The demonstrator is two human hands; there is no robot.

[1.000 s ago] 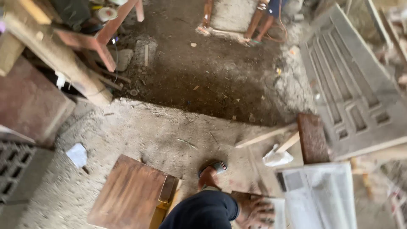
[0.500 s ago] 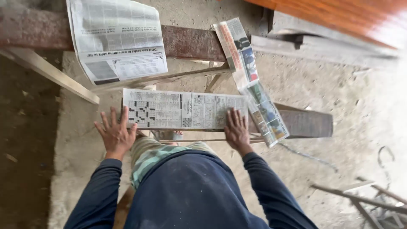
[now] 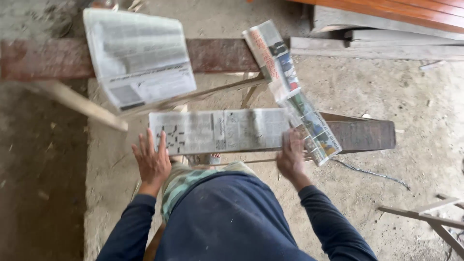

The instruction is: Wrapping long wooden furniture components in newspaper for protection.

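Dirt floor (image 3: 411,159), plank (image 3: 362,134) w/ grey newspaper (image 3: 217,130); left hand (image 3: 152,162) fingers spread, now off paper; right hand (image 3: 291,157) flat on edge, fingers together.

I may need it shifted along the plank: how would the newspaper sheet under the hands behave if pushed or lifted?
The newspaper sheet lies flat across a wooden plank, so it is probably thin, light and floppy; lifted by one edge it would likely sag. Pushed, it may crumple rather than slide, and it overhangs the plank, so it could slip off. The left hand and right hand are at its ends.
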